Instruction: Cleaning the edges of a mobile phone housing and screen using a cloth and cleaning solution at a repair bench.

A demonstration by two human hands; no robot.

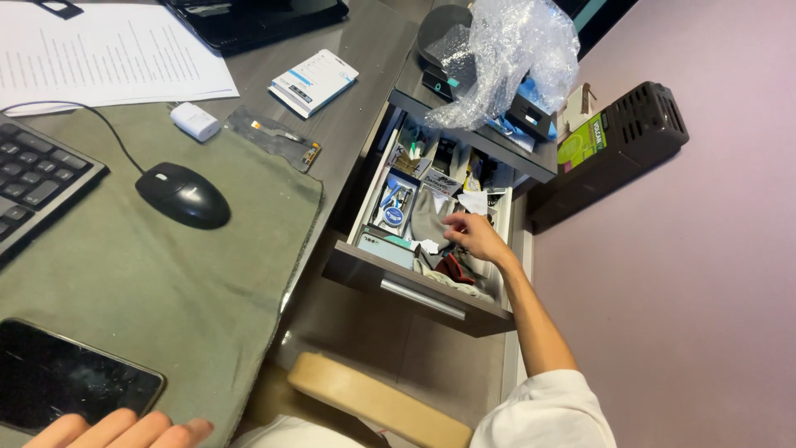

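My right hand [474, 236] reaches into an open desk drawer [414, 286] at the right of the desk. Its fingers are bent over a grey cloth [429, 217] and scraps of white paper among the drawer's contents; I cannot tell whether it grips anything. The drawer is packed with small packages, a blue-and-white blister pack [395, 205] and red items near its front. My left hand [116, 430] lies flat at the bottom edge, fingers apart, on the green cloth mat [166, 274] just below a black smartphone [66, 377] with a cracked screen.
A black mouse [182, 195] and a keyboard [37, 182] sit on the mat. Printed sheets [99, 54], a white adapter [196, 121], a small white box [313, 81] and a phone part [274, 137] lie behind. Bubble wrap [510, 54] tops the side unit; a black box [613, 153] stands on the floor.
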